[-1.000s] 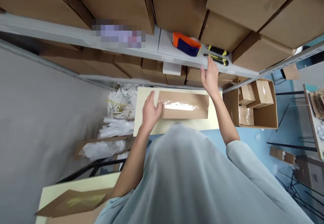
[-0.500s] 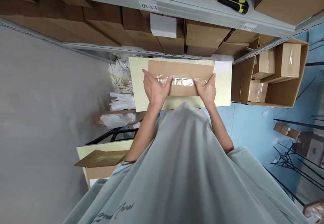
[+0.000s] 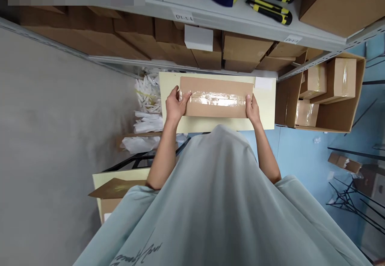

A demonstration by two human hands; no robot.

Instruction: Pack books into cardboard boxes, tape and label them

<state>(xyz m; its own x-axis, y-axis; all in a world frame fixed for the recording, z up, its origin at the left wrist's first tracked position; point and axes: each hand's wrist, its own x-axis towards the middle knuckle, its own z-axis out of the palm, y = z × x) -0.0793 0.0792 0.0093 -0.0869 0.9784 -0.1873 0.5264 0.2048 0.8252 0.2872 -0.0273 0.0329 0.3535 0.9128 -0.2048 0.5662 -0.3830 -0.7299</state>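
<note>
A flat brown cardboard box (image 3: 218,110) lies lengthwise in front of me, with clear shiny tape running along the middle of its top. My left hand (image 3: 177,102) grips its left end, thumb on the top face and fingers round the edge. At the opposite end, my right hand (image 3: 252,106) holds the box the same way, thumb near the tape's end. Beneath it is a pale yellow board (image 3: 266,109), with a white paper label (image 3: 264,82) at the far right corner.
Above the board runs a grey metal shelf (image 3: 210,17) with brown boxes under it and utility knives (image 3: 269,10) on top. To the right stands an open carton (image 3: 327,115) holding smaller taped boxes. White bagged pieces (image 3: 148,93) lie at left, beside a grey wall (image 3: 60,138).
Both hands have moved from pressing thumbs on the tape to gripping the two ends of the box. More of the taped strip shows now.
</note>
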